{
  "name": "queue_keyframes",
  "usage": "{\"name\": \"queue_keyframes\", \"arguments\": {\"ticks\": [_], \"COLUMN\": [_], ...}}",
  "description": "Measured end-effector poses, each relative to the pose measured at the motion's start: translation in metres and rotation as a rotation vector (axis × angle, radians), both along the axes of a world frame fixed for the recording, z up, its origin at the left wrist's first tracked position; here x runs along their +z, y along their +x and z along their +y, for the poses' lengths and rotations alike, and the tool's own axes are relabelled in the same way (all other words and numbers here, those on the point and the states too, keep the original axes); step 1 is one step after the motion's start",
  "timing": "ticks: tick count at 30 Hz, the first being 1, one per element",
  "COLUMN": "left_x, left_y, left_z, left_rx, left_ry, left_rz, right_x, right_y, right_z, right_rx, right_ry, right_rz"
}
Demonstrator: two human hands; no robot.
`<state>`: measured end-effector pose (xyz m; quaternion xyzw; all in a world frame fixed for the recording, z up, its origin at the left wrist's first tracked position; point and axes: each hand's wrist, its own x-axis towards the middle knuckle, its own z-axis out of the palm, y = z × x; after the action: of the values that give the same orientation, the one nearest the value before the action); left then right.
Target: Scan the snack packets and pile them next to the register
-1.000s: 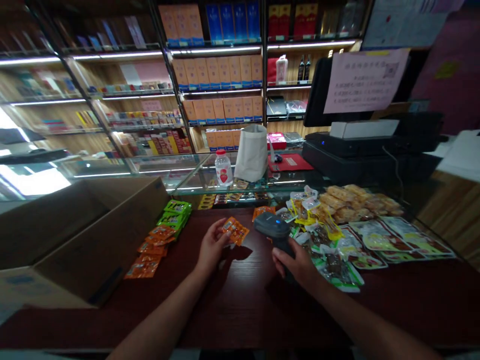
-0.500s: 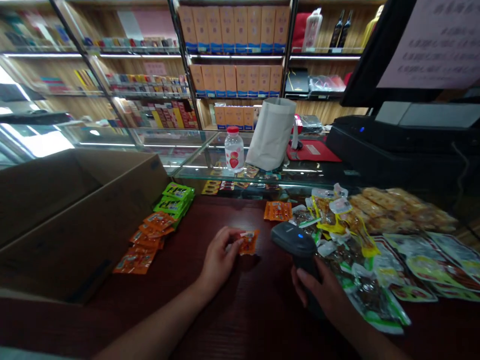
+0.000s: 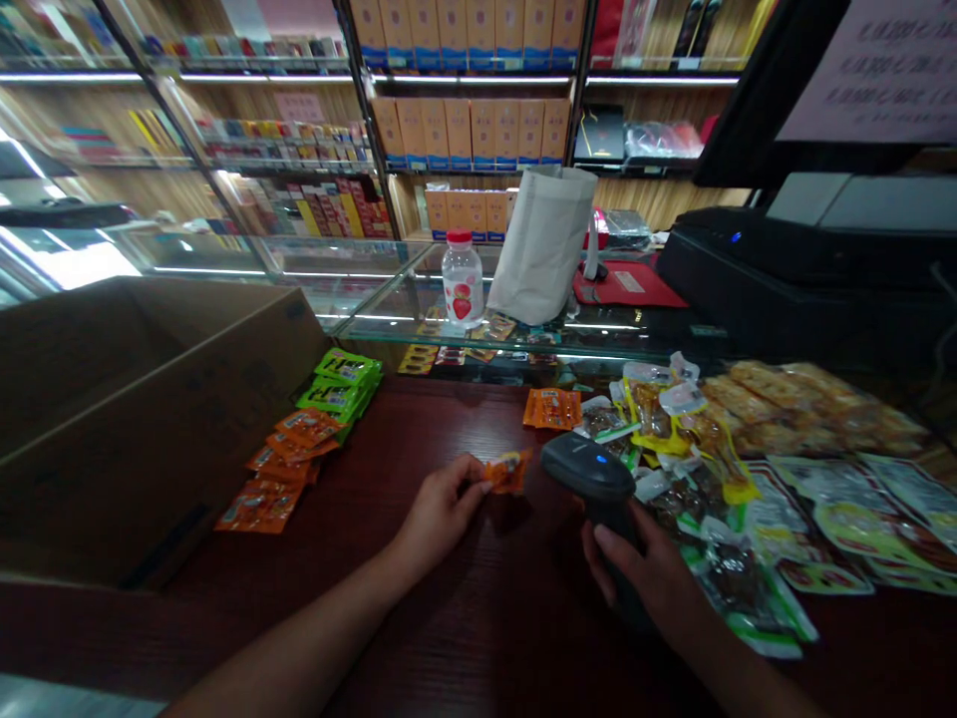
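Observation:
Between thumb and fingers, my left hand [image 3: 447, 501] pinches the edge of a small orange snack packet [image 3: 507, 472], tilted just above the dark wooden counter [image 3: 419, 419]. My right hand [image 3: 635, 558] is wrapped round the handle of a black barcode scanner [image 3: 587, 467], its blue light lit and its head pointing left towards the packet. Behind the scanner lies another orange packet [image 3: 551, 409]. To the left, orange packets [image 3: 261, 504] and green packets [image 3: 344, 369] lie overlapped in a row beside a cardboard box [image 3: 216, 399].
Clear and yellow-edged food pouches [image 3: 733, 573] crowd the right, beside wrapped pastries [image 3: 814, 404]. On the glass counter stand a red-capped bottle [image 3: 462, 284] and a white bag [image 3: 544, 244]. A black machine [image 3: 793, 269] and a monitor [image 3: 755, 100] are at the right.
The orange packet in my left hand has tipped flatter and shifted slightly right, towards the scanner. My right hand keeps the scanner in nearly the same place. The whole view has tilted slightly downward.

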<state>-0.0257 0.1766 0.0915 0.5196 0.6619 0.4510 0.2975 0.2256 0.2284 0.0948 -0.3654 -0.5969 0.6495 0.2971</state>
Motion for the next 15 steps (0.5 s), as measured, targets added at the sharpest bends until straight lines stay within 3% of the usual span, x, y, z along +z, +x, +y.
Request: {"name": "queue_keyframes", "arguments": {"ticks": [3,5,15], "left_x": [-0.0004,-0.0005,-0.0031], "left_y": [0.0011,0.0023,0.0075], "left_z": [0.0027,0.0042,0.0034], "left_rx": [0.042,0.073,0.066], "left_ry": [-0.083,-0.104,-0.142], "left_rz": [-0.345,-0.470,-0.460], "right_x": [0.0008,0.0010,0.0074], "right_y": [0.0007,0.0017,0.0060], "right_z": [0.0006,0.0010,-0.0039], "right_rx": [0.003,0.007,0.122], "right_ry": [-0.005,-0.009,-0.042], "right_rz": [0.013,0.011,0.091]}}
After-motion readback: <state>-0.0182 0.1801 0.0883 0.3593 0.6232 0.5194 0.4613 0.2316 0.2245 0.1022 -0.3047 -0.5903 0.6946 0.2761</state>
